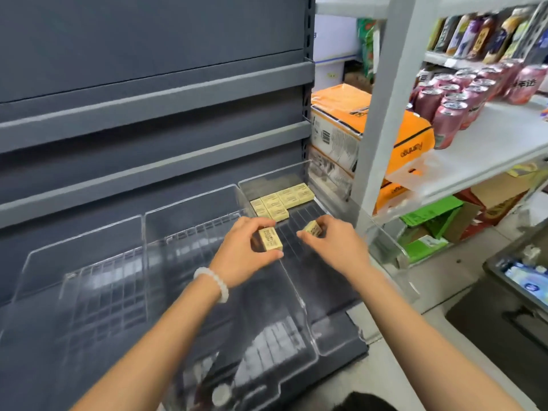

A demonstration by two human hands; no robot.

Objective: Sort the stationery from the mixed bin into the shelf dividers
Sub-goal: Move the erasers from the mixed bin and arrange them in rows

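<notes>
Erasers in pale yellow printed wrappers are what both hands carry: the left hand (pixel 243 250) pinches one eraser (pixel 270 239) between thumb and curled fingers (pixel 261 222), holding it just above the clear shelf dividers (pixel 189 203), and the right hand (pixel 335 244) pinches a second eraser (pixel 312 228) at its fingertips, tilted, over the rightmost divider compartment. The two held erasers are near each other but apart, with the ribbed dark floor of that compartment visible between them.

At the back of the rightmost compartment a group of the same yellow erasers (pixel 283 200) lies flat, packed side by side in rows against the rear wall. The compartments to the left show only their transparent walls and reflections. The dividers sit on a dark grey shelf (pixel 341 330) of a grey metal unit, whose higher shelves (pixel 148 105) run across the upper left.

A white beaded bracelet (pixel 213 283) circles the left wrist. To the right stands a white rack (pixel 492 143) with pink drink cans (pixel 453 114) on one level and bottles (pixel 480 34) on the level above; orange-and-white cartons (pixel 355 126) are stacked behind its post, and green boxes (pixel 430 218) lie under it. At the right edge a dark bin (pixel 504 280) holds small packaged items too blurred to identify.
</notes>
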